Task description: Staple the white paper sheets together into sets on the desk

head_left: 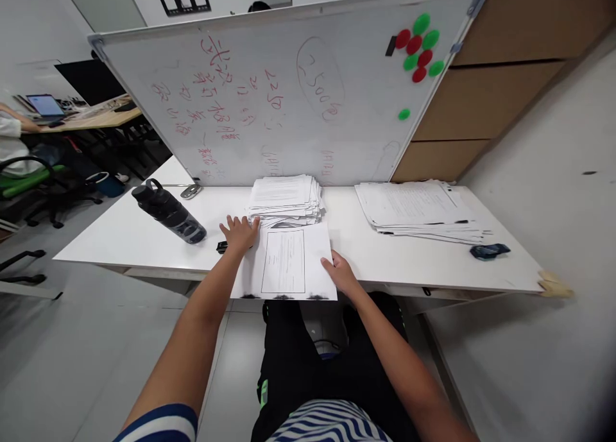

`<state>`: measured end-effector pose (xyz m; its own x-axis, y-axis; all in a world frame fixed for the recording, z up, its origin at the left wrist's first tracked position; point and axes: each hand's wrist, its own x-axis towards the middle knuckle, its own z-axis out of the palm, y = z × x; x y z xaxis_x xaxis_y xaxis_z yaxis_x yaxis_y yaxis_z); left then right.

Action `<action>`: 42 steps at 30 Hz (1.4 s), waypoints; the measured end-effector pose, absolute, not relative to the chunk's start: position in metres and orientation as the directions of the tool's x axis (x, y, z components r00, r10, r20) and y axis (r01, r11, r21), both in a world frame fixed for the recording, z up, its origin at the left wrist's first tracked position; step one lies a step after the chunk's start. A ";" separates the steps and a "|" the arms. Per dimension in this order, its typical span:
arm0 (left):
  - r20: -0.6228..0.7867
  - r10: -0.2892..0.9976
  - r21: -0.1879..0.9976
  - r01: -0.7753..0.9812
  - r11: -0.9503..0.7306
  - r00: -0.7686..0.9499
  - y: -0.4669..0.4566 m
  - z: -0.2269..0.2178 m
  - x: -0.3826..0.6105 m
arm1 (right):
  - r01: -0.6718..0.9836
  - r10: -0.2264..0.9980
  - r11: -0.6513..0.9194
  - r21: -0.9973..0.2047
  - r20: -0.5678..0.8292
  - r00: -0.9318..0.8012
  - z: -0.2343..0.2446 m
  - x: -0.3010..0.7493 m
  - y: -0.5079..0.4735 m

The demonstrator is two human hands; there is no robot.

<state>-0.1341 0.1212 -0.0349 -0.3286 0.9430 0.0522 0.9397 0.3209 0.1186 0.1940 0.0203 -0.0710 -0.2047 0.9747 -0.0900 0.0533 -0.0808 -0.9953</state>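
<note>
A printed sheet of paper (283,262) with a framed block of text lies over the desk's front edge, its near edge smudged black. My right hand (342,274) pinches its right side, thumb on top. My left hand (239,235) is at the sheet's upper left corner, fingers spread. Just behind the sheet sits an uneven stack of papers (283,195). A small black object (222,247), partly covered by my left hand and forearm, is too hidden to name.
A dark bottle (171,216) and a computer mouse (191,191) stand left on the white desk (120,230). To the right are another paper stack (416,204) and a dark crumpled item (489,251). A whiteboard (356,63) leans behind. A person (14,140) sits far left.
</note>
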 end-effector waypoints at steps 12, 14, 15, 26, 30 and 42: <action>0.424 0.852 0.543 0.839 0.031 -0.306 0.101 -0.015 -0.164 | 0.043 0.978 -0.078 -0.996 -0.085 -0.188 -0.075 0.193 0.029; 0.456 0.860 0.460 0.888 -0.006 -0.231 0.084 -0.019 -0.177 | 0.037 0.978 -0.076 -0.996 -0.082 -0.193 -0.075 0.193 0.029; 0.443 0.883 0.392 0.920 -0.032 -0.157 0.074 -0.023 -0.183 | 0.029 0.977 -0.076 -0.997 -0.080 -0.195 -0.075 0.193 0.029; 0.247 0.968 0.114 0.993 0.006 -0.034 0.042 -0.047 -0.214 | 0.008 0.979 -0.105 -0.994 -0.105 -0.175 -0.076 0.193 0.030; 0.311 0.933 0.139 0.980 0.143 -0.181 0.046 -0.047 -0.221 | -0.100 0.976 -0.141 -0.985 -0.122 -0.180 -0.077 0.196 0.031; 0.387 0.786 0.228 0.875 0.426 -0.483 0.045 -0.059 -0.225 | -0.170 0.968 -0.213 -0.962 -0.184 -0.171 -0.076 0.201 0.027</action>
